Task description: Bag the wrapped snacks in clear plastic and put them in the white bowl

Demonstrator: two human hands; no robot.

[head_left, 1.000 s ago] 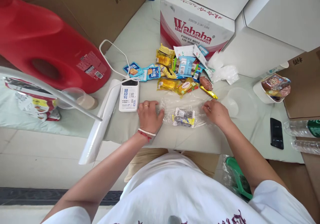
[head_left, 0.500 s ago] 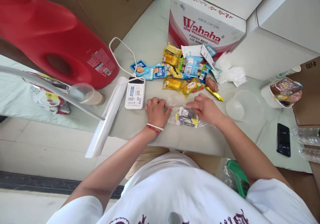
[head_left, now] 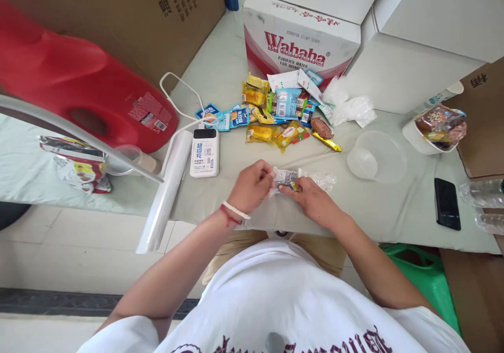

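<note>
While pinched between both hands at frame centre, just below the middle, lies a clear plastic bag (head_left: 311,178) with a small snack packet (head_left: 286,176) inside, flat on the pale table cover (head_left: 236,69). Left hand (head_left: 251,186) curled, fingertips narrowed onto the bag's left end, thumb and forefinger closed on the film. Right hand (head_left: 313,201) pressed on the bag's lower edge, fingers (head_left: 289,189) drawn close together and touching the packet through the plastic; whether gripping or only pressing cannot be told. Packet between the two sets of fingertips, the bag's loose crumpled end trailing right of the right hand's knuckles.

Above the hands, upper centre: a heap of snack packets (head_left: 281,114) in yellow, blue and red, just in front of a red-and-white Wahaha carton (head_left: 299,48). Left of centre: a white power bank (head_left: 205,152) with a white cable (head_left: 179,93), and beside it a roll of clear film (head_left: 167,187) hanging over the table edge. Upper left: a large red jug (head_left: 79,90) on its side. Right of centre: a clear plastic bowl (head_left: 378,156); farther right a black phone (head_left: 447,204), well apart from the hands.
</note>
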